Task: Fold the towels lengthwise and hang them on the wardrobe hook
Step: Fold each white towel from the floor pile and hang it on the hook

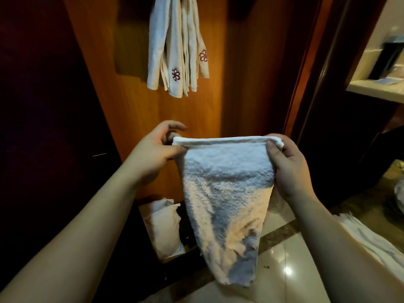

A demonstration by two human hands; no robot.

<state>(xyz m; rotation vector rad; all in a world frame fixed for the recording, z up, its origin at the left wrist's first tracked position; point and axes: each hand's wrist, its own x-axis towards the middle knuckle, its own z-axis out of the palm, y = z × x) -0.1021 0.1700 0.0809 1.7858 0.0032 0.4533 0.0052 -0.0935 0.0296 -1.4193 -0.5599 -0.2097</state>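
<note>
The white towel (227, 193) hangs in the near centre, its top hem stretched between the left hand (153, 152) and right hand (288, 165), each grip pinching one upper corner. If either pinch slackens, the limp cloth could fall to the floor or fold crookedly. The hanging towels (175, 47) beyond already crowd their spot, so another may slip off.

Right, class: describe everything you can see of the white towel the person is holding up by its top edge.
The towel is white terry cloth with a nubbly pile and a smooth hemmed band along the top. It hangs in front of the wooden wardrobe panel, stretched level at the top, narrowing to a ragged lower end above the glossy floor. The left hand pinches its top left corner, the right hand grips the top right corner. No embroidery shows on this side. Nothing else touches it.
</note>
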